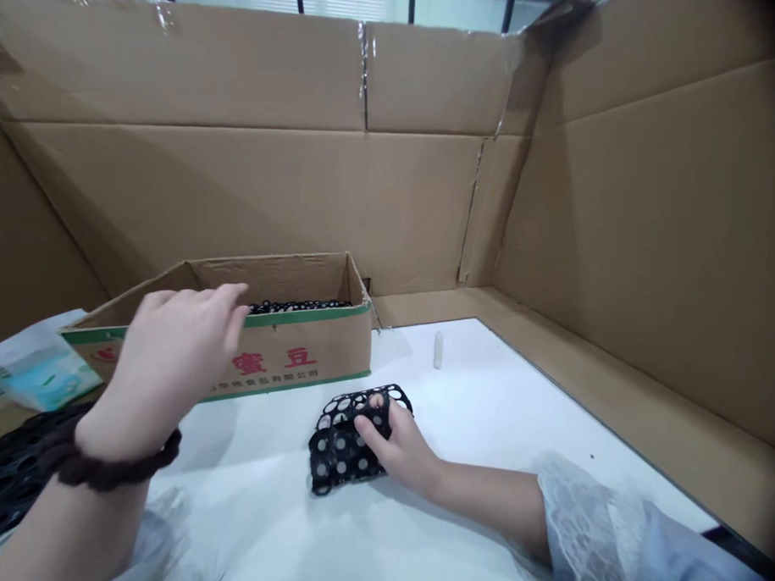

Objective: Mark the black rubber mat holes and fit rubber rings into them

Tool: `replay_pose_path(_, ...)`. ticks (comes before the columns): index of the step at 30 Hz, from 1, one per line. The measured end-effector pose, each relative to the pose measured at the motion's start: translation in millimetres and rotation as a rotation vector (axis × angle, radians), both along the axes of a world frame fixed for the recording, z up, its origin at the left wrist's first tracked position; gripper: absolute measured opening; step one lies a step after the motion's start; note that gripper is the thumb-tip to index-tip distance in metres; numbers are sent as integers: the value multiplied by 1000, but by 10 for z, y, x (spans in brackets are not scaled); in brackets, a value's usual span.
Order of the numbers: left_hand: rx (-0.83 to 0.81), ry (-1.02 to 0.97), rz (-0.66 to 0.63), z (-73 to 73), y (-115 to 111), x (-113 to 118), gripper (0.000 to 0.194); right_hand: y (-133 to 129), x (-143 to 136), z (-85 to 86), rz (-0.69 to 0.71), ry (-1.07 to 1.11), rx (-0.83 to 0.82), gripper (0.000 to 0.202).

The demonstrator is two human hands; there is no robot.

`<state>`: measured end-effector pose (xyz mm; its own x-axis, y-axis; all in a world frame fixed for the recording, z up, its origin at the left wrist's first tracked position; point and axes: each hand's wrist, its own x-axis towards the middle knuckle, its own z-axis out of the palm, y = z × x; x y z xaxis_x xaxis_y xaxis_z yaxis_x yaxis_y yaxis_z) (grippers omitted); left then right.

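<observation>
My right hand grips the right side of a black sheet with round holes on the white table, its thumb on top. Some of the holes look filled with pale discs, and those toward the back look open. My left hand is raised in front of a cardboard box with a green rim and red characters. The left fingers point toward the box opening and are partly hidden behind the hand, so their hold cannot be made out. Small black pieces with holes lie inside the box.
A small clear tube lies on the white table behind my right hand. More black holed material and a green-white plastic packet are at the left. Tall cardboard walls enclose the back and right.
</observation>
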<state>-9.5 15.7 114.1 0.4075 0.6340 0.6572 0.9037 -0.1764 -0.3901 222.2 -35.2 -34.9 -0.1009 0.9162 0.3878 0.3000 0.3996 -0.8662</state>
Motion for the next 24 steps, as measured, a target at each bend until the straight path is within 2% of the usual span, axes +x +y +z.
replay_pose_path(2,-139,13,-226,-55,-152,202,28,25,4,-14,-42,26,-21,19)
replay_pose_path(4,-371,77,-428,-191,-288,457,22,48,7,-17,-69,77,-25,21)
replay_pose_path(5,-469,108,-465,-279,-335,583,20,55,7,-14,-68,102,-22,22)
replay_pose_path(7,-560,156,-513,-454,-374,787,15,58,4,0,-39,141,-11,23)
replay_pose_path(10,-648,156,-534,-597,-329,900,10,33,2,25,35,153,14,21)
replay_pose_path(14,-752,76,-569,-508,-251,776,12,-18,16,32,118,55,62,17)
replay_pose_path(19,-826,-17,-619,-358,-208,706,26,-31,20,48,68,-41,104,17)
replay_pose_path(21,-770,-120,-586,-346,-213,748,30,-28,24,74,46,-27,128,17)
replay_pose_path(24,-512,-297,-521,-369,-269,736,28,-39,35,84,2,7,161,16)
